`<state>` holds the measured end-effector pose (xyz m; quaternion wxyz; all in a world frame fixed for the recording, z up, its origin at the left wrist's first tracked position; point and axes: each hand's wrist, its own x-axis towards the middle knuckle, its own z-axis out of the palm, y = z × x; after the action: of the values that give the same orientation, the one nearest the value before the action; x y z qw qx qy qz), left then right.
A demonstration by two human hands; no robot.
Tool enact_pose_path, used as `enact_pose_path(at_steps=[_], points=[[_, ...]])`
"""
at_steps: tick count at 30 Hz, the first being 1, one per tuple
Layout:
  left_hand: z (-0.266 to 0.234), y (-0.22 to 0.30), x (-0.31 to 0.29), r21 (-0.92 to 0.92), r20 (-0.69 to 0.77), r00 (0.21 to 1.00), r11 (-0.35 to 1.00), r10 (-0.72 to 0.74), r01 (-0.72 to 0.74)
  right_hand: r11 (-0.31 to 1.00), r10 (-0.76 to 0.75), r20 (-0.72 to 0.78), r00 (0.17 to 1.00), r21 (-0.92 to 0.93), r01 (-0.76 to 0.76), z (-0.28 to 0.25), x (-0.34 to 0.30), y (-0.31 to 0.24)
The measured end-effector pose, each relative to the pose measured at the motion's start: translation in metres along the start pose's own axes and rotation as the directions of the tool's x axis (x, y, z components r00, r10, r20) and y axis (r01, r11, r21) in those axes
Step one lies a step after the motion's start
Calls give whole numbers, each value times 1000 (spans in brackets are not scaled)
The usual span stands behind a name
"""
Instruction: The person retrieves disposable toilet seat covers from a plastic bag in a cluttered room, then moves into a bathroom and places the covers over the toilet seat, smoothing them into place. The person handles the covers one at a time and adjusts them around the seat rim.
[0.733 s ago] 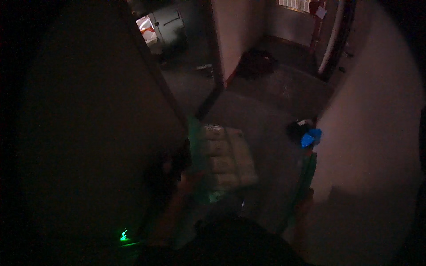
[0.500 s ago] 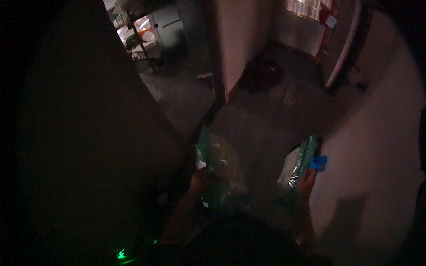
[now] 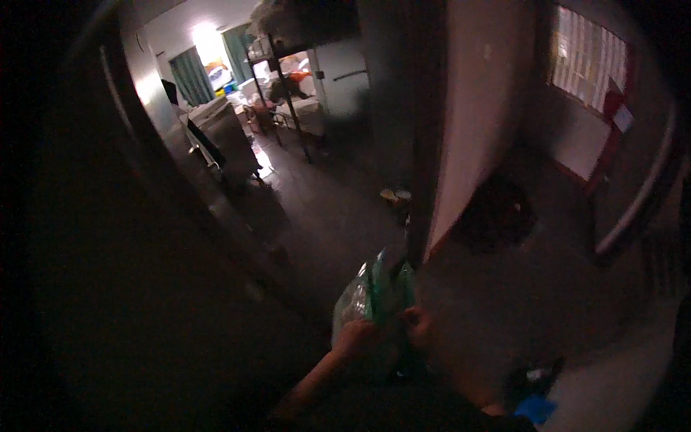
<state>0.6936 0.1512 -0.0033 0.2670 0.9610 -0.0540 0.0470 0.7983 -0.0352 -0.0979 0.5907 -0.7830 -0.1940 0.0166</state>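
In front of my body, low in the middle, is a crinkled clear-and-green plastic bag. My left hand is closed on its near left side. Close to it, on the right side of the green plastic, my right hand has its fingers curled round the edge. Between the two hands the plastic stands up in folds. Whether this is one bag or two held together I cannot tell in the dim light. What lies inside does not show.
Ahead left, a doorway opens onto a room with a metal rack, green curtains and a bright window. A wall edge divides it from a dark passage. Lower right lies a blue item; a barred window is upper right.
My hands, wide apart before with green plastic in each, have come together. The view has turned left toward the lit room. The blue item, near my right hand before, is now at lower right.
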Motion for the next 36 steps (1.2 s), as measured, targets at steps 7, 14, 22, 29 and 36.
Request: enact_pose_path(at_steps=[7,14,22,29,36], points=[[-99,-49,160,99,66,978,976,-200,193,616,-474,399,785,-487,620,28,248,-92],[-98,-249,290,-170,-117,975,971,-186,165,968,88,847,525,-197,155,188,458,-14],[-249,-449,467,-8,-28,994,995,-104,104,998,69,776,627,-60,-36,332,698,-58],[-322,-629,614,119,105,983,984,-148,136,797,-490,608,625,21,604,483,895,-12],[-428,-816,762,142,-82,964,954,-253,263,967,-242,758,606,137,215,634,1135,-50]])
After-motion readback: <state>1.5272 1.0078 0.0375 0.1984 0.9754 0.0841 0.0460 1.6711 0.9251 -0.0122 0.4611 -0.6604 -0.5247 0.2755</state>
